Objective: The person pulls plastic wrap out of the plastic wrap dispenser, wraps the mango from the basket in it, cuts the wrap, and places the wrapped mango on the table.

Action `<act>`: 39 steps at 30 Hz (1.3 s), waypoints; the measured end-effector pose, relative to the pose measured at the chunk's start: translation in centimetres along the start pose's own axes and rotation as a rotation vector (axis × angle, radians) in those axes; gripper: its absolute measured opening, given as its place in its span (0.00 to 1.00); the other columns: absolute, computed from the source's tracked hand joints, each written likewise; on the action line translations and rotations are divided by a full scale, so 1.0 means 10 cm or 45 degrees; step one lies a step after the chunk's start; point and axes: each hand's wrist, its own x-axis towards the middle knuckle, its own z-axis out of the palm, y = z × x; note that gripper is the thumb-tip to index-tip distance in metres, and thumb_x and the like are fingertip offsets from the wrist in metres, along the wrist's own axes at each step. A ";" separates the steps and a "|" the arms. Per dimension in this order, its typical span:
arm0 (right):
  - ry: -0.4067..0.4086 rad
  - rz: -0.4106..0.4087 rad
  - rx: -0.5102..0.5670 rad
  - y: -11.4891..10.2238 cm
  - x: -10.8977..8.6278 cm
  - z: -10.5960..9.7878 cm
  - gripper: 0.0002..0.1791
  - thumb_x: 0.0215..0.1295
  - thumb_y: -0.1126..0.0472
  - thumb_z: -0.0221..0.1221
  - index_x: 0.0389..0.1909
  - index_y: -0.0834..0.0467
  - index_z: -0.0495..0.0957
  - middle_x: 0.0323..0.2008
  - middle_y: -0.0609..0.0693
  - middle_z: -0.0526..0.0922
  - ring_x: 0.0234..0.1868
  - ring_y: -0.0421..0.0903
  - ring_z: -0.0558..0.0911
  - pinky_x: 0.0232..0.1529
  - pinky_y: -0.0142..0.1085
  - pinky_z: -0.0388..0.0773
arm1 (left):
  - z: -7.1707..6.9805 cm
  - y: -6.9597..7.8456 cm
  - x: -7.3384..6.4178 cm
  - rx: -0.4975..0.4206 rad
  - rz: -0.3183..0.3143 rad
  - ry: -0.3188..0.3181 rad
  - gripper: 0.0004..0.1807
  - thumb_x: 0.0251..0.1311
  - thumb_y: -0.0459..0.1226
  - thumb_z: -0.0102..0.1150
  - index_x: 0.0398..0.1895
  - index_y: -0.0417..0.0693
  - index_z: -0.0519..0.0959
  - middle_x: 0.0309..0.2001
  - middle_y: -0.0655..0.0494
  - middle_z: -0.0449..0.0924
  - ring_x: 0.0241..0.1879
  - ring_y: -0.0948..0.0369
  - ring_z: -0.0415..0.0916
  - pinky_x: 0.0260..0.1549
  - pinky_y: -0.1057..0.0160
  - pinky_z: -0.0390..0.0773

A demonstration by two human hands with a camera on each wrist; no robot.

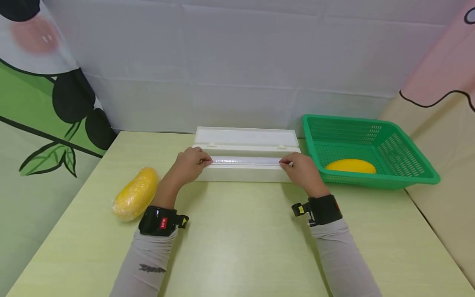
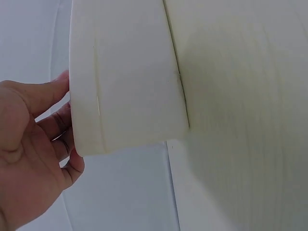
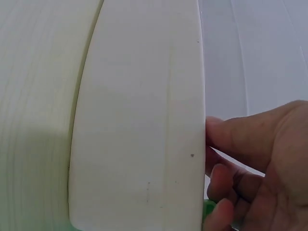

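Observation:
A long white cling film dispenser box (image 1: 245, 175) lies on the table with its lid (image 1: 246, 136) tipped back. Inside it shows a shiny roll of cling film (image 1: 245, 161). My left hand (image 1: 190, 164) pinches the film at the box's left end, and my right hand (image 1: 301, 171) does so at the right end. Both wrist views show the box's front wall, with the left thumb and curled fingers (image 2: 53, 132) and the right ones (image 3: 231, 173) at its upper edge; the fingertips are partly hidden there. A yellow oblong fruit (image 1: 136, 194) wrapped in film lies beside my left forearm.
A green plastic basket (image 1: 404, 156) stands at the back right, close to my right hand. Another yellow oblong fruit (image 1: 350, 166) lies in it. A pale cloth (image 1: 241, 62) hangs behind the light wooden table (image 1: 237, 247), with printed cloths on both sides.

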 end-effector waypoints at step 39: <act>0.116 0.048 0.273 -0.06 -0.02 -0.07 0.11 0.76 0.62 0.53 0.46 0.65 0.78 0.41 0.59 0.80 0.35 0.53 0.73 0.36 0.42 0.70 | -0.12 0.13 -0.07 0.029 0.024 0.349 0.07 0.68 0.35 0.60 0.40 0.42 0.85 0.39 0.50 0.83 0.40 0.50 0.74 0.42 0.50 0.67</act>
